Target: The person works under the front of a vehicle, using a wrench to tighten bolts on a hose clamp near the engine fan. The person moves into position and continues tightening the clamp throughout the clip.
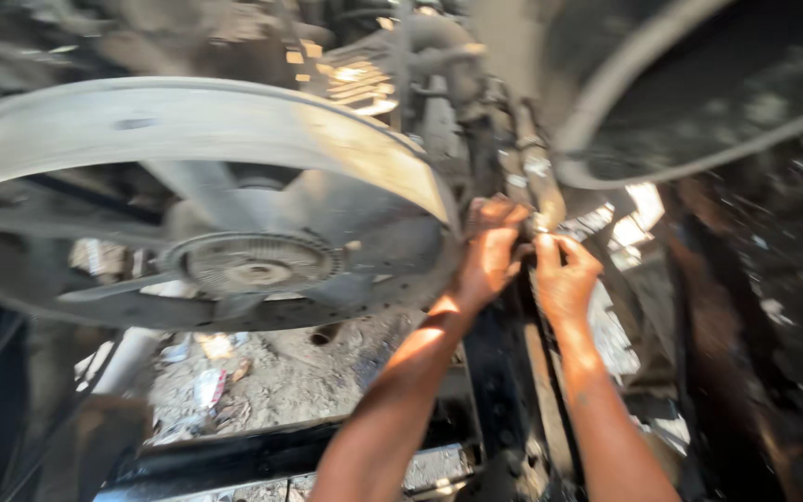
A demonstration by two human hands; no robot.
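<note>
Both hands, left [490, 256], right [564, 274], touching metal pipe [539, 186] just above

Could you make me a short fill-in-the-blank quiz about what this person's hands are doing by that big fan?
1. Both bare hands reach to a dirty grey metal hose just ____ of the large grey ring-shrouded fan.
2. The left hand and right hand are raised on ____ forearms.
3. Below the fan lies littered ____ ground.

Missing words: right; bare; dirt
</note>
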